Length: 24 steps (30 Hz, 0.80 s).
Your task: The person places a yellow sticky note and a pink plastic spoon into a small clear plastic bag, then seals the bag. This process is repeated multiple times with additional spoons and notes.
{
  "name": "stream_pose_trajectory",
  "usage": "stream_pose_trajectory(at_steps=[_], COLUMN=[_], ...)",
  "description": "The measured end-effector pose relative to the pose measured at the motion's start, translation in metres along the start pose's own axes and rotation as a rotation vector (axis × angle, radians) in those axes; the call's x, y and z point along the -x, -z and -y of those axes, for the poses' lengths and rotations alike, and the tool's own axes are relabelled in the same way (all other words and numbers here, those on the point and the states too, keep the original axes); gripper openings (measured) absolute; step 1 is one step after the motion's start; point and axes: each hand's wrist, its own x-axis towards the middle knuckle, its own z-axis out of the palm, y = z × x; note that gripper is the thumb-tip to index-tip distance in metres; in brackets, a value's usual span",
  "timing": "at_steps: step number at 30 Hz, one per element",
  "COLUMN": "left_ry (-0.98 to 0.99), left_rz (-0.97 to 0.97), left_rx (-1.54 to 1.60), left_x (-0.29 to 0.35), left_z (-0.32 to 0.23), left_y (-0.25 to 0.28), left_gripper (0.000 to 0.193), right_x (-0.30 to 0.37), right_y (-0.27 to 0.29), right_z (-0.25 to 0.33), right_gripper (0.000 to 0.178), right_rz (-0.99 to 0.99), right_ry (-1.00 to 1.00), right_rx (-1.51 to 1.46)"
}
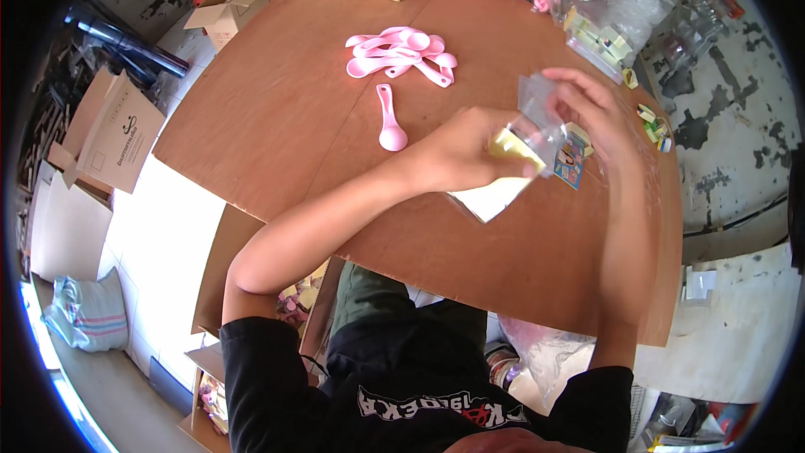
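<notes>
right of centre, a hard tug by the right hand (pixel 597 114), grip unclear, could crease the clear-sleeved white card (pixel 491 200) the left hand (pixel 470 149) pinches.

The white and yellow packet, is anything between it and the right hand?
Yes, clear plastic is between the right hand and the white and yellow packet, at the packet's upper right. The left hand grips the packet. Blur hides whether the right hand touches the plastic.
</notes>
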Motion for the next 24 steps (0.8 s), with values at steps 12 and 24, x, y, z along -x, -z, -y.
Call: stream_pose_trajectory(at_steps=[12,24], left_ry=[-0.143,-0.090], left_rz=[0.349,0.159], left_rx=[0.389,0.376], left_x=[0.012,0.003], left_z=[-0.009,-0.005], left_y=[0.005,0.003], left_gripper=[0.047,0.040], right_x=[-0.116,0.002], right_y=[-0.183,-0.044], right_z=[-0.068,-0.044], right_gripper=[0.034,0.039], right_rz=[-0.232,-0.189], right_ry=[0.575,0.130], right_rx=[0.888,-0.124])
